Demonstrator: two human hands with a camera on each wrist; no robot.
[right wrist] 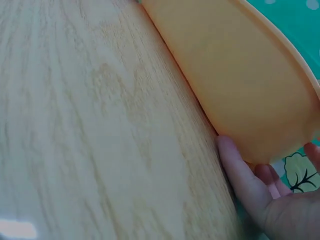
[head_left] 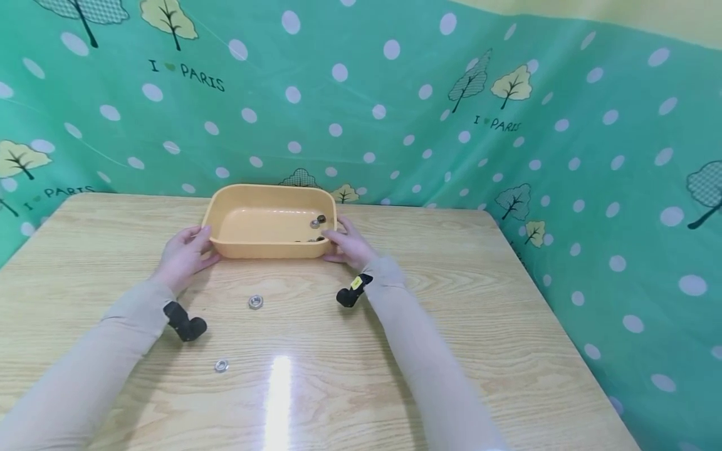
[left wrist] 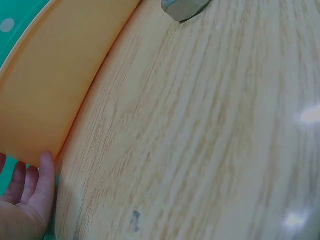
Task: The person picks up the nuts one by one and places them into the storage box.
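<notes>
A light-orange plastic tub (head_left: 271, 250) with rounded corners is at the far side of the table, its lower edge close along the wood in both wrist views. My left hand (head_left: 183, 254) holds the tub's left end, fingers at the corner. At the opposite end my right hand (head_left: 351, 243) grips it, a finger over the rim and the others against the outside. Inside, several small metal and dark pieces (head_left: 314, 223) gather toward the right end; the front wall partly hides some. Fingertips (left wrist: 46, 162) press the tub's wall in the left wrist view.
A larger metal hex nut (head_left: 256, 302) lies on the wooden table (head_left: 479, 326) in front of the tub. Nearer me is a smaller nut (head_left: 221, 365). Green dotted cloth (head_left: 395, 125) hangs right behind the table and along its right side.
</notes>
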